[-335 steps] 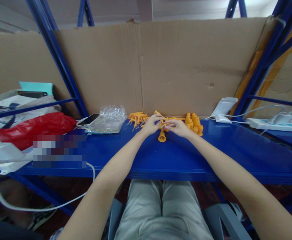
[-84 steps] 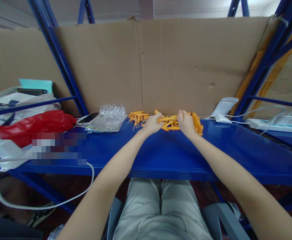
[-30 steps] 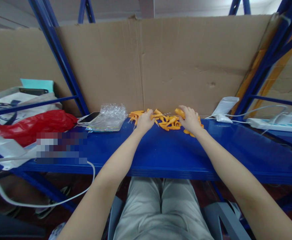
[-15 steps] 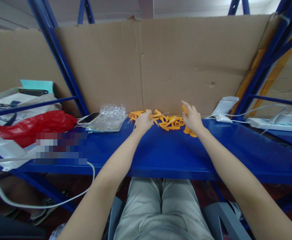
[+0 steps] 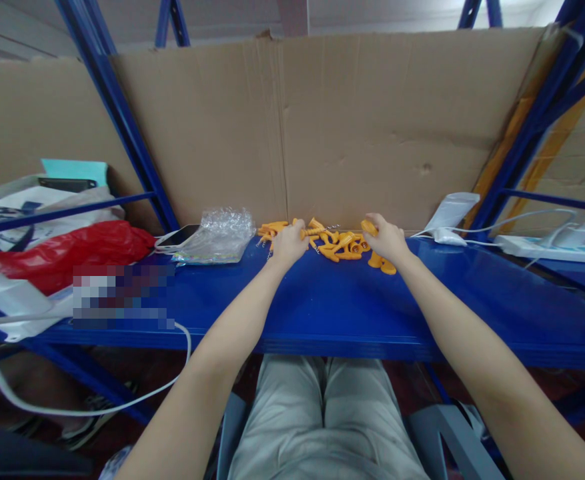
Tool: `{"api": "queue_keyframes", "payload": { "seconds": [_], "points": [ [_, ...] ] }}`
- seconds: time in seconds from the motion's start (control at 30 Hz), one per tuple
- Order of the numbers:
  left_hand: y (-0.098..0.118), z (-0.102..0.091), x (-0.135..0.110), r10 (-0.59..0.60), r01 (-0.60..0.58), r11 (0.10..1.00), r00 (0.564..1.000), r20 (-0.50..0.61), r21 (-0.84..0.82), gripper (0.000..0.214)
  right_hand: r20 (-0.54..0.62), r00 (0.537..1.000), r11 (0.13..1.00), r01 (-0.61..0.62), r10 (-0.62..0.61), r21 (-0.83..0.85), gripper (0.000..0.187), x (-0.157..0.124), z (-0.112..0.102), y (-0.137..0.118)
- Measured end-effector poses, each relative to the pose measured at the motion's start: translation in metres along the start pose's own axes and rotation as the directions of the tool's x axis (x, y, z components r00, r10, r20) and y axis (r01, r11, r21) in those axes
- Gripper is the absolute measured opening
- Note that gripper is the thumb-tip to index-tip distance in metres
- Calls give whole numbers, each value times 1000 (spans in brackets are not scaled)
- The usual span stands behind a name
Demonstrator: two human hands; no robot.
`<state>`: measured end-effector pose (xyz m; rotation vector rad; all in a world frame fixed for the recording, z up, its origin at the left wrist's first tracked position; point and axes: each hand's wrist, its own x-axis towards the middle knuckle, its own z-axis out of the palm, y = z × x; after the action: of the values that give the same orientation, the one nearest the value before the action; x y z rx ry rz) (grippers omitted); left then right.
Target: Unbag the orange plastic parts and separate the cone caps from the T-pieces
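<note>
Bearing orange pieces (image 5: 330, 253): blue tabletop (image 5: 339, 307); floor (image 5: 408, 388) maybe red.

No word, number or brand can be read. The dark blue marks on the white bag (image 5: 9, 212) at the far left are too blurred to tell, and the coloured strip under the clear plastic packet (image 5: 219, 240) is too small to make out.

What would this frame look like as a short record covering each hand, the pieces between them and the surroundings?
Left hand: holds an orange corkscrew piece, spiral toward the right hand
Right hand: holds an orange part, mostly hidden
Between hands: heaped orange pieces
Surface: blue shelf
Behind: cardboard sheet
Left side: clear plastic packaging, red bag
</note>
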<state>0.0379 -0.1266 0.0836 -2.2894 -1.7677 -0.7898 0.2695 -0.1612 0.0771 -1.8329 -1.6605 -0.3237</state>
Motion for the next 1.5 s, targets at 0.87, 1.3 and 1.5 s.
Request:
{"api": "queue_keyframes", "payload": {
  "seconds": [0.87, 1.3, 1.5],
  "points": [
    [2, 0, -2, 25, -25, 1000, 1000, -2, -20, 27, 248, 968, 997, 45, -29, -62, 21, 6, 26, 22],
    [2, 2, -1, 46, -46, 999, 999, 15, -8, 27, 411, 907, 978, 159, -90, -136, 26, 8, 21, 35],
    [4, 0, -3, 51, -52, 998, 998, 25, 20, 27, 400, 912, 969, 175, -92, -177, 32, 10, 23, 40]
  ]
}}
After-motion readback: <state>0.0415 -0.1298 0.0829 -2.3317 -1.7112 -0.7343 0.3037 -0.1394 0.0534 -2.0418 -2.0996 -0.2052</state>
